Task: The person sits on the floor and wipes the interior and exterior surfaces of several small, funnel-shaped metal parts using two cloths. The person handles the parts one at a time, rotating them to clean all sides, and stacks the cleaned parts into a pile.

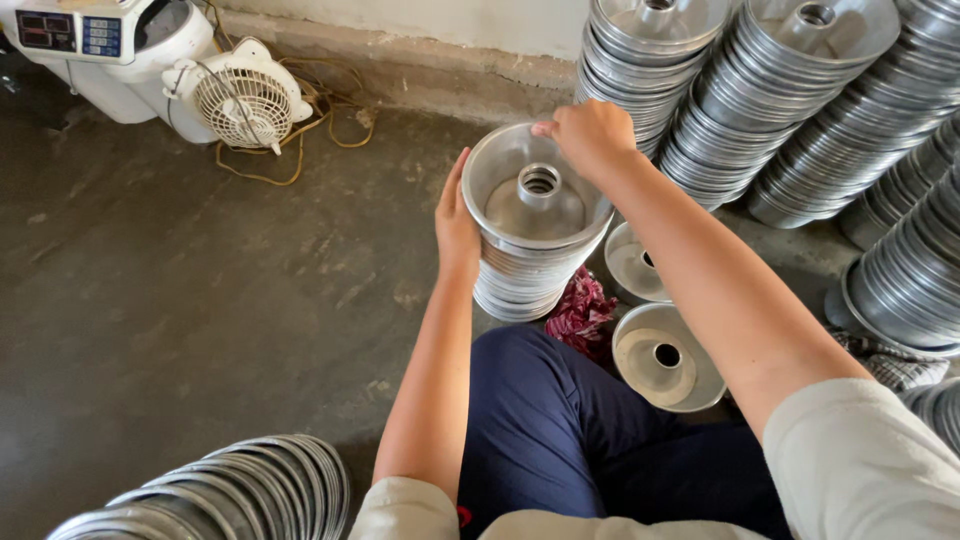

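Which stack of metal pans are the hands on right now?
The short stack before the knees; left hand steadies its side, right hand grips its top rim.

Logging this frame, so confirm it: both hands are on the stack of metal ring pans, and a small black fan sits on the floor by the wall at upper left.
One detail is wrong: the fan is white, not black, as the head view shows. The rest stands: the left hand steadies the side of the stack of metal ring pans, the right hand grips the top pan's rim, and the fan sits on the floor by the wall at upper left.
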